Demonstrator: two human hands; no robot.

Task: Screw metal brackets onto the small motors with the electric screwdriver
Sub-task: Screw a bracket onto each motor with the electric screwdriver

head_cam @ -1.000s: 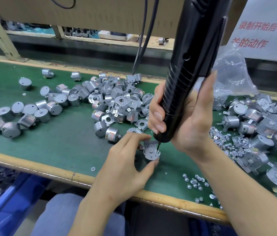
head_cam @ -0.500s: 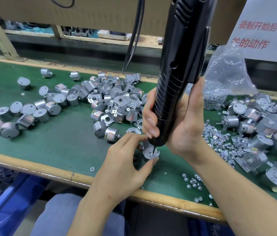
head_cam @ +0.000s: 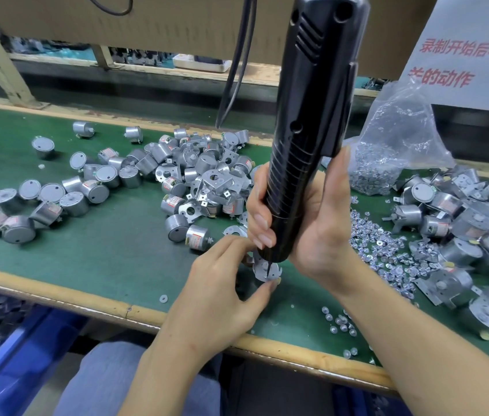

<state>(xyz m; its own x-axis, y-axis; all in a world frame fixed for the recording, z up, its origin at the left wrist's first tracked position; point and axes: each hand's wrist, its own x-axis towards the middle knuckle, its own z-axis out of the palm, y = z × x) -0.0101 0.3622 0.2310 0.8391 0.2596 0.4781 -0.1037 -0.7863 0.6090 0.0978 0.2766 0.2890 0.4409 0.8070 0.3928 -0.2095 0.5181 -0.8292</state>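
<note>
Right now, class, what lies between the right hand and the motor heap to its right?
Loose screws, scattered over the green mat; the head view shows them.

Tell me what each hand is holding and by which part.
Right hand grips the black electric screwdriver low on its ribbed barrel. Left hand pinches the small silver bracketed motor by its rim.

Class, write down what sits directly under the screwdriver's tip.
Beneath the screwdriver: a metal bracket, pinched by the left hand. Any motor below is hidden by bracket and hand.
</note>
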